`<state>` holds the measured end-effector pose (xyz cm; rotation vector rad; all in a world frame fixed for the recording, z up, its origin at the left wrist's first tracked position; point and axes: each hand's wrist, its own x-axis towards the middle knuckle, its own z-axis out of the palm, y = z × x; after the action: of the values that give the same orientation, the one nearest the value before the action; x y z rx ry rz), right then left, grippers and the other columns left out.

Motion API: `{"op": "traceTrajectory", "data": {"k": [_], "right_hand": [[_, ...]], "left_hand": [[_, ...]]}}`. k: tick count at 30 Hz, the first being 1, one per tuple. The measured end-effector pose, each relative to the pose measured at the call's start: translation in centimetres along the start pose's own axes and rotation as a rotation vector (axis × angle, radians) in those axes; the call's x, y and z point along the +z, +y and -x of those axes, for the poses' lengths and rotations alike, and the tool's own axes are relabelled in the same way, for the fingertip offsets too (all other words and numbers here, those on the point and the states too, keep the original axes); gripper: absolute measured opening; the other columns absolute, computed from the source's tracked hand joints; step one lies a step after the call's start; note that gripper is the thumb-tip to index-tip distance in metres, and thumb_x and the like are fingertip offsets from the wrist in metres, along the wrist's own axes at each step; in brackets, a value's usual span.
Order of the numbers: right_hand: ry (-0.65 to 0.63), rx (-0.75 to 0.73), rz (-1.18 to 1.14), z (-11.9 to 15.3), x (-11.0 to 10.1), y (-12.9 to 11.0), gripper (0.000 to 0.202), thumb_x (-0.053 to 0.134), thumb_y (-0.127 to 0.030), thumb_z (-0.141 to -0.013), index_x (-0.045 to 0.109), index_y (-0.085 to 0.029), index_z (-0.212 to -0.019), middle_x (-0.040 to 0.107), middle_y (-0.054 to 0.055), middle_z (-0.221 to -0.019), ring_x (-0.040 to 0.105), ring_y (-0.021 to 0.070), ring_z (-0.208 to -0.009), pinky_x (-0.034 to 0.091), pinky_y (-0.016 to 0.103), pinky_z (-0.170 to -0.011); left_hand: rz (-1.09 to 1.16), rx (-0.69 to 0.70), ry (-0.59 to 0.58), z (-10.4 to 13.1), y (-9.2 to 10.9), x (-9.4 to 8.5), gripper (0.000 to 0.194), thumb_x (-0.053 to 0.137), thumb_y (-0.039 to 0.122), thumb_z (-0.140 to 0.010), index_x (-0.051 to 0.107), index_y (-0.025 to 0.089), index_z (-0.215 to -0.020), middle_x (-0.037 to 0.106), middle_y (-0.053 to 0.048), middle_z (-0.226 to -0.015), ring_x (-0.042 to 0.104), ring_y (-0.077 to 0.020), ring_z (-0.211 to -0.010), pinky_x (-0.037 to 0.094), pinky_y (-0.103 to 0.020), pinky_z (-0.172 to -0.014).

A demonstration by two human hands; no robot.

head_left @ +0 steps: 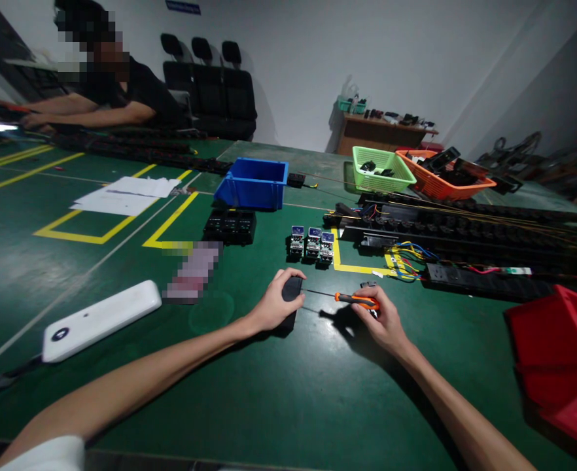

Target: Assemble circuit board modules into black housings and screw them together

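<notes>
My left hand [271,301] is closed around a small black box [292,304], holding it on the green table. In my right hand [386,320] is a screwdriver [357,299] with an orange and black handle. Its thin shaft points left, and the tip is at or close to the right side of the box; contact is too fine to tell. A small dark piece [368,285] shows just behind the handle, its kind unclear. Beyond the hands stand three small circuit boards [313,243] in a row. Several black modules [229,226] sit together farther left.
A blue bin [256,186], a green basket [384,171] and an orange basket [445,176] stand farther back. Black rails with wires [465,278] lie right; a red bin [558,353] is at the right edge. A white device [102,320] lies left. A co-worker [122,98] sits far left.
</notes>
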<state>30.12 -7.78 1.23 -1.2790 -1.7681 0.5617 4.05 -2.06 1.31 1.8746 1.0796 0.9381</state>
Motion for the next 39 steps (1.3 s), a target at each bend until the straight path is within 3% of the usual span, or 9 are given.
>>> {"op": "traceTrajectory", "data": {"k": [10, 20, 27, 31, 39], "right_hand": [[0.01, 0.045, 0.052, -0.12, 0.06, -0.21, 0.015, 0.059, -0.034, -0.086, 0.058, -0.02, -0.092, 0.063, 0.003, -0.08, 0.058, 0.0171, -0.067, 0.045, 0.028, -0.062], [-0.08, 0.138, -0.042, 0.11, 0.21, 0.54, 0.017, 0.055, -0.035, -0.09, 0.056, -0.02, -0.096, 0.058, -0.001, -0.065, 0.055, 0.0149, -0.056, 0.043, 0.026, -0.056], [0.001, -0.049, -0.051, -0.08, 0.24, 0.31, 0.022, 0.059, -0.027, -0.085, 0.049, -0.022, -0.104, 0.056, 0.006, -0.099, 0.057, 0.0216, -0.093, 0.047, 0.035, -0.081], [-0.012, -0.078, -0.092, -0.17, 0.21, 0.25, 0.015, 0.056, -0.025, -0.087, 0.049, -0.023, -0.1, 0.054, 0.005, -0.094, 0.056, 0.0206, -0.09, 0.046, 0.035, -0.081], [-0.026, 0.001, -0.065, 0.02, 0.06, 0.1, 0.013, 0.057, -0.029, -0.088, 0.052, -0.022, -0.098, 0.055, 0.003, -0.091, 0.055, 0.0176, -0.079, 0.045, 0.03, -0.072]], "left_hand": [[-0.001, 0.004, 0.002, 0.0, 0.07, -0.02, 0.031, 0.059, 0.017, -0.077, 0.055, 0.022, -0.107, 0.053, -0.002, -0.099, 0.051, -0.018, -0.091, 0.041, -0.03, -0.084], [0.001, -0.002, -0.004, -0.01, -0.16, 0.06, 0.032, 0.059, 0.017, -0.076, 0.054, 0.022, -0.107, 0.052, -0.002, -0.101, 0.051, -0.018, -0.092, 0.041, -0.03, -0.085], [0.007, 0.007, -0.007, -0.02, -0.09, 0.03, 0.031, 0.059, 0.017, -0.077, 0.054, 0.022, -0.107, 0.053, -0.003, -0.102, 0.051, -0.0182, -0.093, 0.041, -0.03, -0.086], [0.001, 0.002, -0.003, 0.02, -0.12, 0.03, 0.031, 0.059, 0.017, -0.077, 0.054, 0.022, -0.106, 0.053, -0.002, -0.101, 0.051, -0.0183, -0.093, 0.041, -0.031, -0.086], [0.0, 0.005, -0.003, -0.07, -0.07, -0.03, 0.031, 0.059, 0.016, -0.077, 0.054, 0.022, -0.106, 0.053, -0.003, -0.101, 0.051, -0.0182, -0.093, 0.041, -0.03, -0.085]]}}
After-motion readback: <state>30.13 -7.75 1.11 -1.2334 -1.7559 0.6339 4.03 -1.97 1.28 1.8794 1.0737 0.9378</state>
